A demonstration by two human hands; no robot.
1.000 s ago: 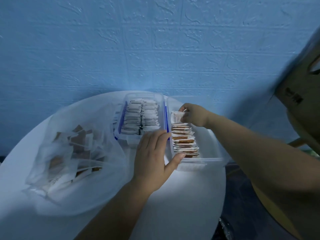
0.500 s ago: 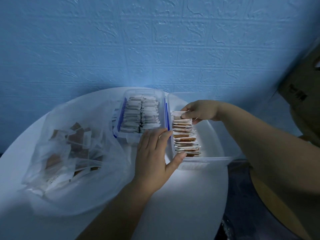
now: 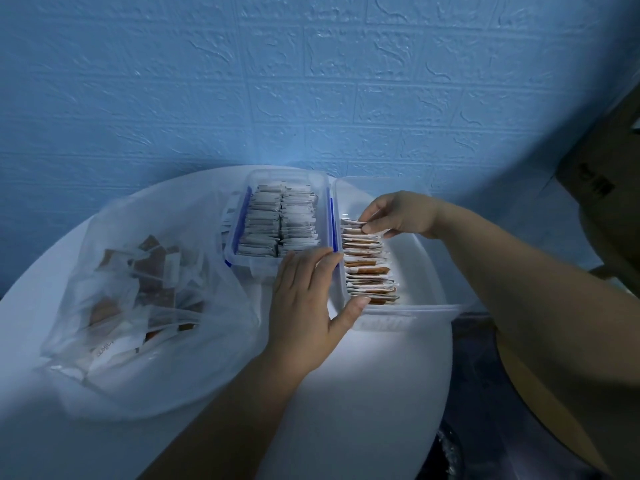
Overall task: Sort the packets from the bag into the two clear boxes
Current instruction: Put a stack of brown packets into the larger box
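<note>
Two clear boxes stand side by side at the back of the round white table. The left box holds two rows of grey-white packets. The right box holds one row of brown-and-white packets along its left wall. My right hand pinches the rearmost packet of that row. My left hand rests flat on the near ends of both boxes, its thumb against the front of the brown row. A clear plastic bag with several loose packets lies at the left.
A blue textured wall stands right behind the table. A brown cardboard box is at the right edge of the view. The right box overhangs the table's right edge, above a dark floor.
My right hand has lowered the packet it held onto the back of the brown row. My left hand has stayed on the box ends. The view has shifted slightly.
</note>
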